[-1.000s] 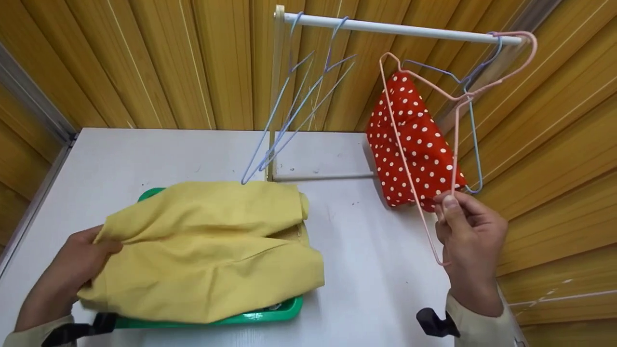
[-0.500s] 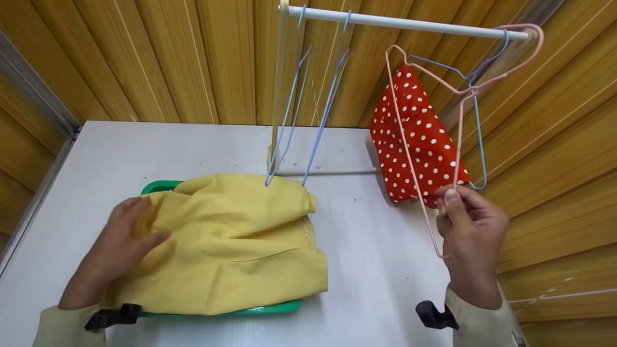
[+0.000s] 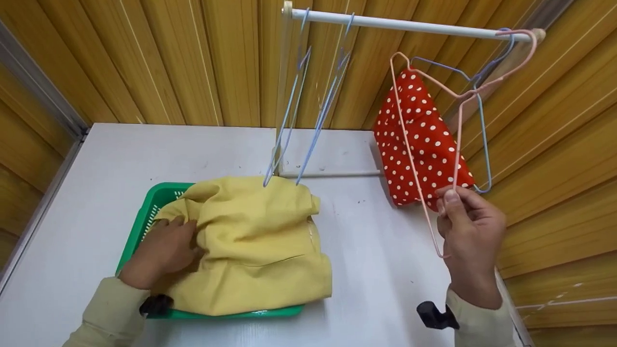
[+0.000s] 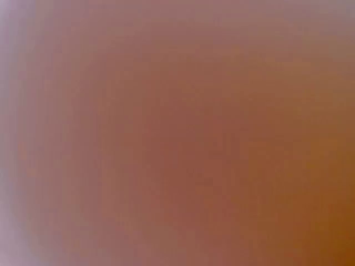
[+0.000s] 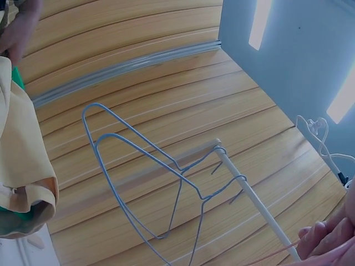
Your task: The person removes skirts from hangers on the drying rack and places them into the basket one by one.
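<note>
In the head view my left hand (image 3: 166, 248) grips into the left part of a yellow garment (image 3: 260, 241), its fingers bent down into the bunched cloth and the fingertips hidden. The garment lies over a green plastic basket (image 3: 130, 241), whose left side shows. At the right my right hand (image 3: 472, 236) pinches a pink hanger (image 3: 405, 135) between thumb and fingers, with nothing hung on it. Its hook overlaps the rail's right end in this view; contact cannot be told. In the right wrist view the right hand (image 5: 333, 233) shows at the lower right edge.
A white rail (image 3: 409, 26) stands at the back of the white table (image 3: 371, 270). Two blue hangers (image 3: 320, 115) hang at its left. At its right, a blue hanger (image 3: 484, 140) carries a red polka-dot cloth (image 3: 419, 144). Wood-patterned walls enclose the table. The left wrist view is blurred.
My left hand let go of the garment's left edge, moved right and sank into the cloth, which bunched and uncovered the basket's left side. The left blue hangers swung. My right hand kept its hold.
</note>
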### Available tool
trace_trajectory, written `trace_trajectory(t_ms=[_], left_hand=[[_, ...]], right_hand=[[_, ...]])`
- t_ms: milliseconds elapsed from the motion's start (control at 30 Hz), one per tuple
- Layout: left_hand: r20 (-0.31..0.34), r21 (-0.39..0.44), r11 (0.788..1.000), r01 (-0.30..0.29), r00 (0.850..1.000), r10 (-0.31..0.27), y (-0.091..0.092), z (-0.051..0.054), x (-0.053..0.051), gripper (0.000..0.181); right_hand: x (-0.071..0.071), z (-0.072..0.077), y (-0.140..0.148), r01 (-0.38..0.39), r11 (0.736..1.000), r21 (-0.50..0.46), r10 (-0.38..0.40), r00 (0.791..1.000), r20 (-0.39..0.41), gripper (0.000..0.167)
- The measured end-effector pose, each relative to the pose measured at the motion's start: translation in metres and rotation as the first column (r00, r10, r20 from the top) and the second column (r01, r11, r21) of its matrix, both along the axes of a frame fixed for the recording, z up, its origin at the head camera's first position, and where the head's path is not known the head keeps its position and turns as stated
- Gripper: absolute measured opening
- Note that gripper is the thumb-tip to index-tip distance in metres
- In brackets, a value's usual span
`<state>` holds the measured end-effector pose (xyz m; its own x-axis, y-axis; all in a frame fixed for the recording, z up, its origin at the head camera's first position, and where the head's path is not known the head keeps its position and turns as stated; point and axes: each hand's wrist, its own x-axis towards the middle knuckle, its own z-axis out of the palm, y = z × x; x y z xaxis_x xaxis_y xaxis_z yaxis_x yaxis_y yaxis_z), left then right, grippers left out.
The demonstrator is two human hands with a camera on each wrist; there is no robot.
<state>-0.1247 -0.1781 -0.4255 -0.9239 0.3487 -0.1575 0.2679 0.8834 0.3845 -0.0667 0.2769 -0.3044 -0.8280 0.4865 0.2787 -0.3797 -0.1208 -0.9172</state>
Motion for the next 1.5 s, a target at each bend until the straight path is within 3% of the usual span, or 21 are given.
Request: trace_trajectory(t_ms=[100,167,200,267,400,467,533,667,733,767,867,933,967,1067,1100,1167,1267,1367,1433,1500], left_hand=[[-0.086,0.057,0.998,0.037,0.996,-0.032,0.031,0.018,-0.002,0.08],[-0.052,0.098,0.99,0.105,0.994,-0.1,0.053,0.023,-0.011,0.102],[-0.012,0.104,0.985,0.136,0.991,-0.135,0.063,0.022,-0.016,0.105],[0.014,0.094,0.972,0.216,0.976,-0.218,0.08,0.014,-0.027,0.085],[-0.027,0.069,0.943,0.325,0.946,-0.324,0.092,-0.006,-0.042,0.013],[-0.06,0.063,0.929,0.364,0.931,-0.36,0.091,-0.011,-0.045,0.014],[-0.04,0.033,0.925,0.379,0.925,-0.378,0.091,-0.013,-0.046,0.022],[0.007,-0.072,0.925,0.374,0.927,-0.374,0.096,-0.019,-0.043,0.018],[-0.053,-0.116,0.931,0.346,0.934,-0.354,0.098,-0.023,-0.039,0.003],[-0.098,-0.119,0.94,0.319,0.939,-0.331,0.098,-0.025,-0.036,0.008],[-0.245,-0.071,0.968,0.239,0.937,-0.25,0.099,-0.027,-0.033,0.053],[-0.319,-0.005,0.973,0.229,0.922,-0.219,0.102,-0.027,-0.037,0.07],[-0.347,0.029,0.97,0.24,0.913,-0.216,0.104,-0.028,-0.041,0.064],[-0.43,0.086,0.948,0.305,0.87,-0.241,0.112,-0.025,-0.052,0.024],[-0.44,0.095,0.941,0.325,0.862,-0.253,0.114,-0.024,-0.055,0.01],[-0.425,0.14,0.931,0.336,0.87,-0.25,0.116,-0.017,-0.059,0.012],[-0.343,0.216,0.937,0.273,0.92,-0.189,0.113,-0.001,-0.062,0.025],[-0.242,0.253,0.943,0.216,0.958,-0.155,0.11,0.015,-0.064,0.061],[-0.221,0.233,0.942,0.242,0.956,-0.191,0.109,0.018,-0.064,0.065],[-0.236,0.215,0.934,0.286,0.943,-0.235,0.108,0.018,-0.061,0.057]], right_hand=[[-0.002,0.003,0.001,-0.008,1.0,0.0,0.008,1.0,-0.018,0.013],[-0.004,0.004,0.0,-0.015,1.0,0.004,0.015,1.0,-0.026,0.012],[-0.004,0.004,0.0,-0.021,1.0,0.008,0.021,0.999,-0.028,0.012],[-0.003,0.004,0.0,-0.031,0.999,0.018,0.031,0.999,-0.026,0.012],[0.002,0.003,0.001,-0.054,0.998,0.044,0.055,0.998,-0.035,0.012],[0.002,0.002,0.003,-0.069,0.997,0.036,0.072,0.995,-0.07,0.013],[0.001,0.001,0.005,-0.081,0.997,0.015,0.082,0.991,-0.105,0.012],[0.0,-0.002,0.008,-0.083,0.997,0.0,0.083,0.989,-0.123,0.013],[0.0,-0.004,0.009,-0.076,0.997,0.005,0.076,0.992,-0.105,0.013],[0.0,-0.005,0.009,-0.072,0.997,0.007,0.072,0.993,-0.095,0.013],[-0.001,-0.006,0.008,-0.065,0.998,0.015,0.066,0.995,-0.073,0.013],[-0.003,-0.006,0.007,-0.059,0.998,0.025,0.06,0.997,-0.057,0.012],[-0.003,-0.006,0.007,-0.058,0.998,0.03,0.06,0.997,-0.049,0.012],[-0.005,-0.004,0.005,-0.058,0.997,0.051,0.059,0.998,-0.03,0.012],[-0.005,-0.004,0.004,-0.061,0.997,0.055,0.062,0.998,-0.024,0.012],[-0.005,-0.003,0.004,-0.062,0.995,0.072,0.063,0.998,-0.009,0.013],[-0.006,-0.002,0.004,-0.066,0.994,0.089,0.066,0.998,-0.003,0.013],[-0.007,-0.003,0.005,-0.09,0.994,0.061,0.093,0.995,-0.045,0.013],[-0.007,-0.004,0.005,-0.105,0.994,0.042,0.108,0.991,-0.08,0.013],[-0.006,-0.006,0.006,-0.111,0.993,0.032,0.114,0.989,-0.095,0.013]])
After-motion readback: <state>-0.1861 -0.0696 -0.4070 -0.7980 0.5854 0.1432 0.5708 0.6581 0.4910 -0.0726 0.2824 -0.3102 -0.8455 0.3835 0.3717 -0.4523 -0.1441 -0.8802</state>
